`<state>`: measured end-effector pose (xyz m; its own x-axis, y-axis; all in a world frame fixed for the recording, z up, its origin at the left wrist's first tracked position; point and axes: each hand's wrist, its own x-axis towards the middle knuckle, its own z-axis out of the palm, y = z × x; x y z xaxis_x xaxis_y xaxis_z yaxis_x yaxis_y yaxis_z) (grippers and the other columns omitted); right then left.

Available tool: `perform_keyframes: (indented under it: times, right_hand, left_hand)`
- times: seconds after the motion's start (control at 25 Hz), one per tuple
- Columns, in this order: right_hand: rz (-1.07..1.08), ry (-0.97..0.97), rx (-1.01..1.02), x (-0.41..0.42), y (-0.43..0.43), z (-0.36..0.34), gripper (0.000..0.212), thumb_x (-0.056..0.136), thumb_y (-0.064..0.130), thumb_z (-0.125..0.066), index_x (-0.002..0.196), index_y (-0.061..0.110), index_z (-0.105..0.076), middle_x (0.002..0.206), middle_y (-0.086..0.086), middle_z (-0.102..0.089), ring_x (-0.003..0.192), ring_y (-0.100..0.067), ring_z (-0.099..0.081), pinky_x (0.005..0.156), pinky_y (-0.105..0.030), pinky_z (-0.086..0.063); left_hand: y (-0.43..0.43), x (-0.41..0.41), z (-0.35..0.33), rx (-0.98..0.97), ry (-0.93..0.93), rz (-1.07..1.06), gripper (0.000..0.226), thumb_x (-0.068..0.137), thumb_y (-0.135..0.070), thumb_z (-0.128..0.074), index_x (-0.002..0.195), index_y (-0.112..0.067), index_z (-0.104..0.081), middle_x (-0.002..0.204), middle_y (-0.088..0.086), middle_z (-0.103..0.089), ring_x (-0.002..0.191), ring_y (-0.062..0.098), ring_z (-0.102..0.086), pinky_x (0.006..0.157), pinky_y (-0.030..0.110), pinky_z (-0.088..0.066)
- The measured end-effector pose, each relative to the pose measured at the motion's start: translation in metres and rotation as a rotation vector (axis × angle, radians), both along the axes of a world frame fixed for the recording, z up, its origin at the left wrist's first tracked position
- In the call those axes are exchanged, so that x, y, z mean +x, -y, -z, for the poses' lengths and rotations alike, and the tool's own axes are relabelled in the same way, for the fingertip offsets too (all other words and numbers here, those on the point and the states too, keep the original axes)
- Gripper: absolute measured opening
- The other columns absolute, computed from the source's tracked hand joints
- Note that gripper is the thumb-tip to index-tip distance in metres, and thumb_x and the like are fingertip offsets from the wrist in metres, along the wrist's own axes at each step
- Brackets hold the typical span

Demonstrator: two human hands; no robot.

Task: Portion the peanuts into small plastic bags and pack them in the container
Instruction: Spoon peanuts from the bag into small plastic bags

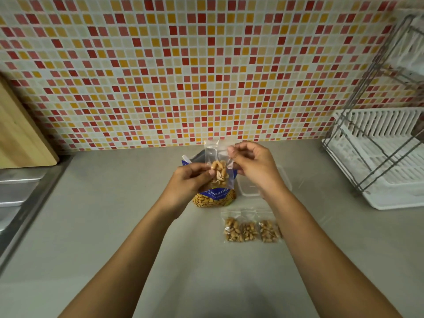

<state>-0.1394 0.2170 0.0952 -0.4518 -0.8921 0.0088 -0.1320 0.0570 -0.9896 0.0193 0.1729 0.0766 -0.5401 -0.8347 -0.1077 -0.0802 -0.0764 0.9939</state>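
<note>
The small plastic bag was held upright above the counter, its long axis vertical and its mouth pointing up toward the tiled wall, with a clump of peanuts settled in its lower half and the clear upper half standing free. The left hand came in from below with the forearm angled up and to the right, its thumb and curled fingers pinching the bag's left edge level with the peanuts. The right hand was raised a little higher, wrist bent, fingertips pinching the bag's upper right edge near the seal strip, so the two hands were close together with only that one bag between them. Directly behind and below it was one large blue peanut packet, its opened end toward the wall; whether it stood or lay could not be told. One clear container sat just right of the packet, partly hidden by the right wrist. Nearer the person, three filled bags lay flat in a row, side by side and touching, seal ends toward the wall; a sliver beside the right forearm might have been a fourth. A white dish rack stood at the far right, a wooden board leaned at the left above a steel sink.
</note>
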Motion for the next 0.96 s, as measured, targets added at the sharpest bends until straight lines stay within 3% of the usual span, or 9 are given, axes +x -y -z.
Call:
perform_keyframes:
  times: [0.16,0.28,0.4,0.6,0.72,0.84,0.96]
  right_hand:
    - [-0.034,0.028,0.052,-0.008,-0.013,0.004,0.007,0.082,0.024,-0.068,0.085,0.018,-0.066,0.077,0.002,-0.069,0.067,-0.007,-0.063,0.064,-0.020,-0.054]
    - [-0.089,0.056,0.125,-0.011,-0.030,0.031,0.002,0.082,0.019,-0.068,0.084,0.018,-0.067,0.070,0.006,-0.069,0.061,-0.002,-0.063,0.060,-0.016,-0.053]
    - [-0.060,0.113,0.227,-0.004,-0.046,0.084,0.011,0.081,0.014,-0.070,0.074,0.020,-0.065,0.064,0.006,-0.067,0.056,-0.005,-0.061,0.059,-0.018,-0.051]
    - [0.009,-0.362,0.353,0.010,-0.037,0.161,0.012,0.081,0.032,-0.069,0.084,0.020,-0.071,0.077,0.005,-0.070,0.070,-0.008,-0.062,0.063,-0.021,-0.043]
    - [0.091,-0.660,0.430,0.019,-0.023,0.173,0.017,0.082,0.042,-0.064,0.089,0.027,-0.071,0.084,0.004,-0.073,0.081,-0.019,-0.066,0.070,-0.027,-0.049]
    - [0.072,-0.865,0.500,0.023,-0.015,0.180,0.019,0.084,0.043,-0.060,0.094,0.030,-0.070,0.091,0.000,-0.073,0.090,-0.023,-0.065,0.078,-0.029,-0.046]
    - [0.058,-0.876,0.512,0.021,-0.011,0.189,0.021,0.083,0.042,-0.061,0.095,0.028,-0.069,0.094,0.002,-0.073,0.092,-0.022,-0.064,0.078,-0.029,-0.046]
  left_hand:
    - [-0.017,0.001,0.007,0.108,-0.076,0.033,0.010,0.089,-0.013,-0.058,0.087,-0.007,-0.066,0.076,0.000,-0.067,0.068,0.004,-0.064,0.060,0.016,-0.052]
    - [-0.031,0.006,0.033,0.114,0.015,0.070,0.003,0.084,-0.011,-0.064,0.083,-0.008,-0.065,0.073,0.002,-0.063,0.062,0.004,-0.060,0.057,0.017,-0.050]
    - [-0.045,0.011,0.078,0.197,0.154,0.095,0.014,0.083,-0.009,-0.065,0.072,-0.017,-0.066,0.069,0.000,-0.061,0.061,0.005,-0.054,0.059,0.019,-0.045]
    - [-0.045,0.015,0.133,0.325,0.304,-0.077,0.009,0.079,-0.011,-0.071,0.070,-0.011,-0.068,0.063,0.003,-0.059,0.056,0.011,-0.051,0.051,0.016,-0.045]
    - [-0.035,0.008,0.147,0.121,0.511,-0.188,0.010,0.074,-0.020,-0.076,0.071,-0.013,-0.070,0.063,0.003,-0.064,0.053,0.011,-0.055,0.055,0.023,-0.051]
    - [-0.027,0.004,0.156,-0.068,0.720,-0.191,0.020,0.076,-0.027,-0.072,0.084,-0.008,-0.071,0.083,0.009,-0.070,0.077,0.023,-0.063,0.070,0.028,-0.049]
    - [-0.024,0.003,0.163,-0.120,0.814,-0.144,0.023,0.080,-0.027,-0.067,0.092,-0.008,-0.069,0.096,0.011,-0.070,0.091,0.026,-0.063,0.072,0.025,-0.045]
